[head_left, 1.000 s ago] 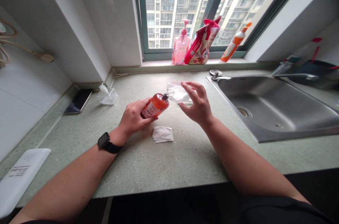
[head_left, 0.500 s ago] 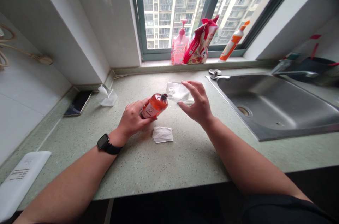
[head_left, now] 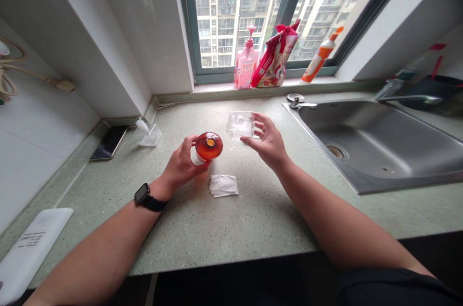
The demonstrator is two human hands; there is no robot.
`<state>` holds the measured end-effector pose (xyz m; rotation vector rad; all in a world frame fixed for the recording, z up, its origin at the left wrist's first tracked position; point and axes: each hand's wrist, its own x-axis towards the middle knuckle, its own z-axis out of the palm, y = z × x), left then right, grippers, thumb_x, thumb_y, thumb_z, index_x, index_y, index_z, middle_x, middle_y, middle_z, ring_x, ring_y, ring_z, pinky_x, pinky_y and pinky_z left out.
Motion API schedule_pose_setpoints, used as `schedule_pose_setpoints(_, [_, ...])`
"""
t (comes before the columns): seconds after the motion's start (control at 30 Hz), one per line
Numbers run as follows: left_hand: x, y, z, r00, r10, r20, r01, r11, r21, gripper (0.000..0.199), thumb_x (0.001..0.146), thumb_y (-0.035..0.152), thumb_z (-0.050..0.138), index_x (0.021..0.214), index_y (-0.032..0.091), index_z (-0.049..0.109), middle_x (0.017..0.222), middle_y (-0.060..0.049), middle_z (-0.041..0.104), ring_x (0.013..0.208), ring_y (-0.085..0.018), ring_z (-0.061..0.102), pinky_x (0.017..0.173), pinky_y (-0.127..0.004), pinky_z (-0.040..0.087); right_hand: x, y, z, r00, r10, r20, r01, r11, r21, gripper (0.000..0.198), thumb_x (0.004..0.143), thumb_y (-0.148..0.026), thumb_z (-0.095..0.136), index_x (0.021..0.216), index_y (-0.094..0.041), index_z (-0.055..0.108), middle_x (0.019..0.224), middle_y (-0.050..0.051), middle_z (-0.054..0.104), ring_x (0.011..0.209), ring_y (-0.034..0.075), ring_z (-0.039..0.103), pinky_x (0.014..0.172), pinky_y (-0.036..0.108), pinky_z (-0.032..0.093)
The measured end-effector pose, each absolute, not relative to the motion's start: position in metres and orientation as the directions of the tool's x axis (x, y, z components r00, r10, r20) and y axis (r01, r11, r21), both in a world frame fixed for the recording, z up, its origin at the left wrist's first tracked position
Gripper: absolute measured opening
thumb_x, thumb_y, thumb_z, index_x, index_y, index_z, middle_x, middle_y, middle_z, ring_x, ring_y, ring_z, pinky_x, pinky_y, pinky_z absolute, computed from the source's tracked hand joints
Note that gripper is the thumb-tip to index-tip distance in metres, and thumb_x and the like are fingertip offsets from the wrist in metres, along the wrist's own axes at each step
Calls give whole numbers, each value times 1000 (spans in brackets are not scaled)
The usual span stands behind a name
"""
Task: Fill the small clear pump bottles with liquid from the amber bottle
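Note:
My left hand (head_left: pixel 183 161) is wrapped around an amber bottle (head_left: pixel 204 151) that stands upright, its uncapped round mouth facing up. To its right is a clear square plastic container (head_left: pixel 238 126) with a round opening on top. My right hand (head_left: pixel 267 139) grips that container at its right side, thumb in front and fingers behind. A folded white tissue (head_left: pixel 223 185) lies on the counter just in front of the bottle. Farther left sits a white pump top (head_left: pixel 142 126) beside a clear square piece (head_left: pixel 151 135).
A dark phone (head_left: pixel 108 143) lies by the left wall, and a white slab-like device (head_left: pixel 34 248) at the near left. The steel sink (head_left: pixel 383 146) is on the right. A pink pump bottle (head_left: pixel 246 67), a red bag (head_left: pixel 275 57) and an orange bottle (head_left: pixel 319 60) line the sill.
The amber bottle has gone from tilted toward the clear container to upright, a little to the left. My right hand has lowered and its fingers have closed around the container's side.

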<state>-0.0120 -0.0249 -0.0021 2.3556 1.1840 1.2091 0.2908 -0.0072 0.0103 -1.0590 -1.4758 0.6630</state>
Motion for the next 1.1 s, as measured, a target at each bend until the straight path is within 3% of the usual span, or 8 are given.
schedule_pose_setpoints(0.23, [-14, -22, -3, 317, 793, 520, 531, -603, 596, 74, 85, 45, 89, 144, 22, 51, 133, -15, 75, 118, -31, 76, 102, -48, 63, 284, -5, 10, 62, 940, 336, 26, 335, -942, 81, 68, -51, 98, 139, -35, 61, 149, 10, 65, 134, 35, 64, 112, 60, 57])
schedule_pose_setpoints(0.63, [-15, -17, -2, 234, 911, 338, 532, -411, 740, 83, 80, 63, 86, 144, 22, 51, 135, -16, 74, 120, -35, 74, 104, -52, 60, 279, -3, 7, 88, 964, 250, -122, 259, -958, 76, 65, -46, 99, 133, -32, 67, 146, 9, 68, 124, 32, 68, 107, 55, 60])
schedule_pose_setpoints(0.73, [-15, -17, -1, 243, 915, 324, 525, -404, 749, 90, 80, 65, 85, 151, 22, 49, 139, -16, 72, 119, -35, 74, 104, -52, 60, 279, -3, 7, 83, 968, 237, -130, 246, -961, 77, 66, -46, 98, 134, -31, 67, 146, 9, 69, 123, 31, 69, 106, 53, 60])
schedule_pose_setpoints(0.93, [-16, -12, -3, 307, 871, 382, 435, -486, 758, 87, 82, 60, 86, 152, 21, 53, 151, -18, 65, 136, -37, 67, 120, -57, 51, 282, 1, 13, 39, 972, 230, -90, 233, -968, 79, 65, -48, 96, 136, -32, 66, 146, 9, 70, 125, 32, 69, 105, 54, 60])
schedule_pose_setpoints(1.1, [-17, -11, -2, 337, 863, 377, 367, -489, 792, 78, 88, 57, 82, 151, 22, 52, 144, -17, 71, 131, -34, 72, 116, -53, 55, 288, 15, 43, -6, 955, 297, 2, 297, -955, 81, 67, -53, 93, 141, -32, 64, 147, 10, 69, 127, 33, 70, 108, 56, 58])
